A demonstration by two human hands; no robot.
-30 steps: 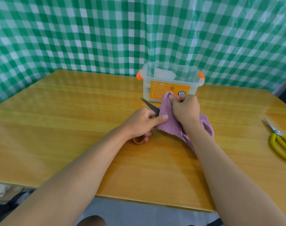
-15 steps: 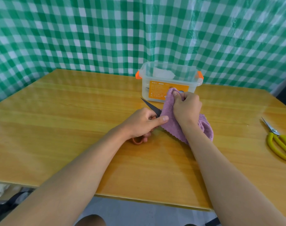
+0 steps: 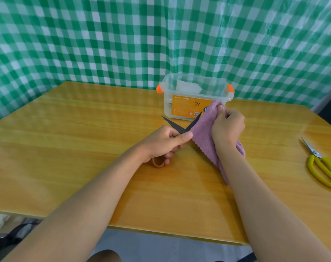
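Two hands meet mid-bench: the left hand (image 3: pixel 160 143) grips orange-handled scissors (image 3: pixel 172 125) with blades spread wide, and the right hand (image 3: pixel 228 127) pinches a purple cloth (image 3: pixel 202 135) along one blade, just before a clear box (image 3: pixel 179 93). The bench (image 3: pixel 75 138) runs broad leftward; yellow scissors (image 3: pixel 325 167) lie near its right edge.

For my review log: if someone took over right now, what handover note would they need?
Left hand: grips the scissors by the orange handles, blades spread in a V above the table.
Right hand: pinches the cloth round the right blade; the rest of the cloth hangs to the table under the wrist.
Nearby: box behind the hands, yellow scissors lying far right, untouched.
Done: wiping of one blade is in hand.
Left: probably finish that blade, wipe the bare left blade, then close the scissors and set them down.
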